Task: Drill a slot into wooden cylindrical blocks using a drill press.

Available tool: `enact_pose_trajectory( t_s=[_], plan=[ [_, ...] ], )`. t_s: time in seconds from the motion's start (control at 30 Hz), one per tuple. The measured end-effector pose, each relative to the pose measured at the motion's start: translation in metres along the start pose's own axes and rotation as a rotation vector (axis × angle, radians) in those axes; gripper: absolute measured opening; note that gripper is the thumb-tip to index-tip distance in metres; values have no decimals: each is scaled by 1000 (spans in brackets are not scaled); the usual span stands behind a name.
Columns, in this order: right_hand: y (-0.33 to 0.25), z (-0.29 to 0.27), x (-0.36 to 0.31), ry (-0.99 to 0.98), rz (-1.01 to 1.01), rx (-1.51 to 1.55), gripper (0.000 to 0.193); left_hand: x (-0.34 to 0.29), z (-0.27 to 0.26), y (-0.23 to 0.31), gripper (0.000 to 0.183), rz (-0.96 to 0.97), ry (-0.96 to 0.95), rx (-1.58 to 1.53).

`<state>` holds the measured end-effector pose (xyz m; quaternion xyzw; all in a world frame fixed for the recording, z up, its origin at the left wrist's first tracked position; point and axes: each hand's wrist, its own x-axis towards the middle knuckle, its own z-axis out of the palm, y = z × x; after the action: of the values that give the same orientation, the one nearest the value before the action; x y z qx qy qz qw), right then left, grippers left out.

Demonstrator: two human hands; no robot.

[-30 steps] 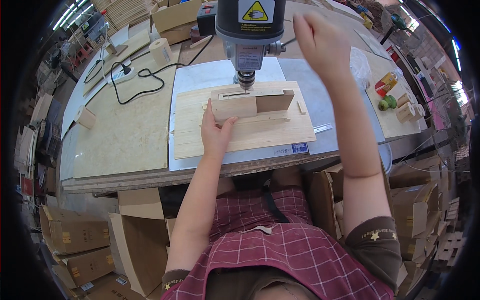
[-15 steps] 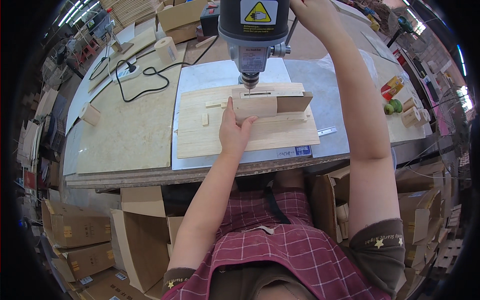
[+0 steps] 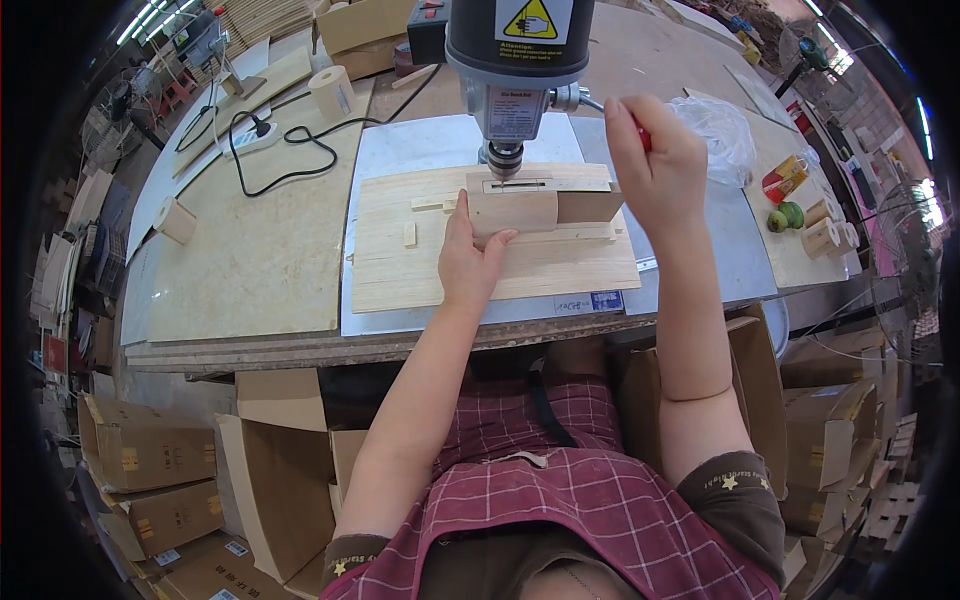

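Note:
A drill press (image 3: 518,60) hangs over the table, its chuck (image 3: 506,160) just above a pale wooden block (image 3: 512,212) with a slot along its top face. My left hand (image 3: 470,262) steadies this block, fingers along its left end and thumb against the front. A brown flat-sided part (image 3: 588,208) extends from the block's right end. Under them lies a light wooden board (image 3: 400,285) with small wood strips (image 3: 410,235) fixed on it. My right hand (image 3: 660,150) is closed around the press's feed lever; a bit of red handle shows between the fingers.
At left are a power strip (image 3: 252,140) with a black cable and wooden cylinders (image 3: 332,95). A clear plastic bag (image 3: 718,135), a can with a red-and-yellow label (image 3: 785,178) and green fruit (image 3: 788,215) sit at right. Cardboard boxes (image 3: 160,440) stand below the table edge.
My right hand has come down and nearer with the lever, and the chuck sits lower over the slot. My left hand and the block stay in place.

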<state>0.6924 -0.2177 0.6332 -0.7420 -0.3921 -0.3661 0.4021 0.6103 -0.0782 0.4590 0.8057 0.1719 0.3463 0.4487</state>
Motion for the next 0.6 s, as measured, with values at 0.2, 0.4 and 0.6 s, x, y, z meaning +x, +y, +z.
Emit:
enact_pose_trajectory(
  t_s=[0.2,0.4,0.6],
  plan=[
    [-2,14,-34,70,41,143,10,0,-2,3,78,-28,-14,-3],
    [7,31,-61,137,45,204,3,0,-1,1,77,-34,-7,-18],
    [20,50,-79,224,-30,245,3,0,-2,6,77,-38,-1,3]
  ],
)
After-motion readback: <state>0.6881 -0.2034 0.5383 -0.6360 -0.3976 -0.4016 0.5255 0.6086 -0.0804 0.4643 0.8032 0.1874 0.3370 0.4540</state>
